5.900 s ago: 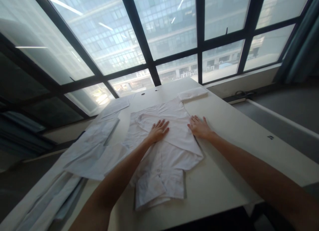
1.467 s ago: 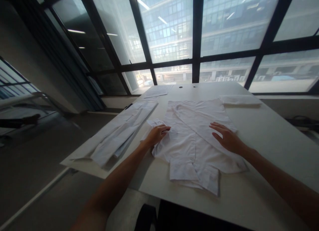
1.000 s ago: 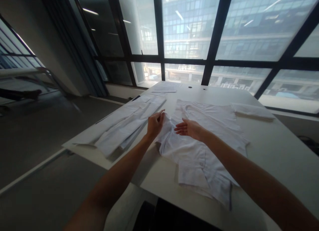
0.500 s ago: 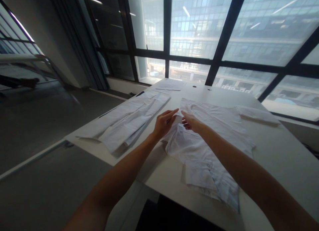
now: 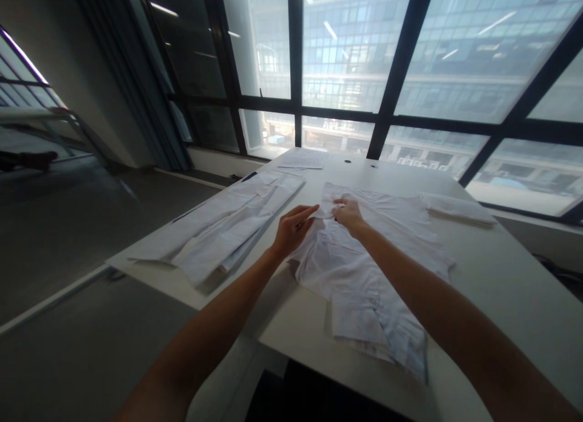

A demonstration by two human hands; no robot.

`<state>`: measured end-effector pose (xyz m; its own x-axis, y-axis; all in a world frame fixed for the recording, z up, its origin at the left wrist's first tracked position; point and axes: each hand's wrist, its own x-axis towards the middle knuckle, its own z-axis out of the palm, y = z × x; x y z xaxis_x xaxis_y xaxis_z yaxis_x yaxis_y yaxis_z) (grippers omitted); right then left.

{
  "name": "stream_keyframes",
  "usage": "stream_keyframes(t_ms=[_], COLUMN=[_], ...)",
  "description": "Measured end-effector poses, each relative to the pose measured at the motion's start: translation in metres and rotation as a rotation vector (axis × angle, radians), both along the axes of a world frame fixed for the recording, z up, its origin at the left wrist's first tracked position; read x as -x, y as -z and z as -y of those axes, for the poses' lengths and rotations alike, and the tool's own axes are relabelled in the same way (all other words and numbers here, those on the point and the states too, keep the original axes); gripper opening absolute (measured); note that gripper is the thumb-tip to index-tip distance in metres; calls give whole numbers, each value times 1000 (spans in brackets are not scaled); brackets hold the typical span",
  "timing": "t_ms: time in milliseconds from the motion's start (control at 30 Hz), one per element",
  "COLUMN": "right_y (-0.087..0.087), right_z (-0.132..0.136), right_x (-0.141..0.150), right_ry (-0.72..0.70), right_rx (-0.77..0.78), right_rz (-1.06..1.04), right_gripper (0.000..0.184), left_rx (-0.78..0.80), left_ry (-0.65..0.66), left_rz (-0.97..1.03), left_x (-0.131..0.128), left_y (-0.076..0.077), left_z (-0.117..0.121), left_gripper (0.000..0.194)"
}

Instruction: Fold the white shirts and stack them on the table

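A white shirt [image 5: 334,273] lies spread and wrinkled on the white table, its near end in loose folds by the front edge. At its left edge, my left hand [image 5: 293,229] is closed, fingertips and thumb pinching a bit of the cloth. Just to the right, my right hand [image 5: 348,215] presses and grips the same part of the shirt with bent fingers. A small raised flap of fabric shows between the two hands. The right fingertips are partly hidden by the hand itself.
On the left of the table [image 5: 483,288] lie several long folded white cloths [image 5: 218,218]. A folded white stack [image 5: 460,209] sits at the right, and paper sheets [image 5: 300,159] lie at the far end. Windows [image 5: 341,51] stand behind the table.
My right hand has moved onto the cloth and now grips it, where its fingers were apart before. The flap between my hands lies flatter. The view has shifted slightly.
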<state>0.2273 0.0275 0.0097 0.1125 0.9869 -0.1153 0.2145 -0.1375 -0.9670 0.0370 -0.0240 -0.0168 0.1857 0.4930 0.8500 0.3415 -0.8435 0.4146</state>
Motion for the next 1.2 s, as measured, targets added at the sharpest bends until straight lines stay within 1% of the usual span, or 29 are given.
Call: stream_keyframes(t_ms=[100,133,200,233,300,400,467,500,567,667,767,833,933,1000,1100,1200], right_y=[-27,-38,-61,-71,-90,-109,-118,-121,-126,-130,-130,-129,-125,-123,-118,-114], right_z=[-6,-8,-12,-14,-18,-23,-25,-25,-24,-22,-22,-23,-24,-24,-25,-26], right_x=[-22,-31,-50,-60,-81,-111,-127,-133,-141,-150,-158,-163,-169,-171,-171,-170], right_ry=[115,141,209,254,343,411,422,424,431,443,447,444,428,424,424,394], right_rx=[-341,-424,-539,-584,-658,-726,-746,-750,-752,-742,-717,-699,-676,-647,-597,-567], right_rz=[-62,-104,-166,-182,-200,-241,-271,-283,-297,-291,-257,-238,-226,-212,-171,-143], right_gripper=[36,36,36,35,30,23,21,21,23,26,26,27,28,29,28,28], left_rx=[46,69,105,117,134,170,213,247,328,422,419,401,396,390,389,495], left_ry=[72,103,142,139,72,-131,-247,-277,-290,-263,-223,-214,-240,-233,-157,-83], left_rz=[-27,-43,-54,-39,27,93,38,-12,-122,-251,-360,-414,-440,-436,-414,-379], left_x=[-1,-1,-1,-1,-1,2,5,6,7,5,4,3,4,4,0,-4], left_y=[-1,-1,-2,-3,-3,2,9,14,24,37,46,51,58,60,63,66], left_z=[3,4,6,6,3,-8,-18,-22,-30,-35,-34,-35,-42,-49,-61,-70], left_gripper=[36,39,41,40,34,28,27,28,29,28,28,32,40,44,52,57])
